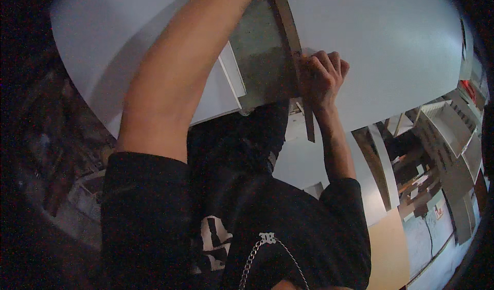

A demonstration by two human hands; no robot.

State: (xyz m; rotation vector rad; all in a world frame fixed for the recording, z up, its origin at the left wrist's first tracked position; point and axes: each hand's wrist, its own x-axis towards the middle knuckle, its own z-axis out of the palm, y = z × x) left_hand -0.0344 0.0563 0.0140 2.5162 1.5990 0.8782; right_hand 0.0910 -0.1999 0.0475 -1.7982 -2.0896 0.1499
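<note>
A long, thin brown strip (285, 17) runs from the top edge down past the near edge of the work surface, where its end sticks out. My right hand (325, 79) is closed, its fingers curled at the strip beside a large white panel (381, 43). The strip lies along the panel's left side. My left forearm (180, 64) reaches up and across to the top edge, and the left hand is beyond the picture. Between the strip and another pale panel (103, 38) on the left shows a grey-green surface (260, 43). A narrow white piece (234, 69) lies along that gap.
At the right stand a whitish open box or rack (447, 125) and several upright boards, with a tan board (388, 249) low down. Dim clutter (62, 130) fills the left side. My body stands close against the work surface.
</note>
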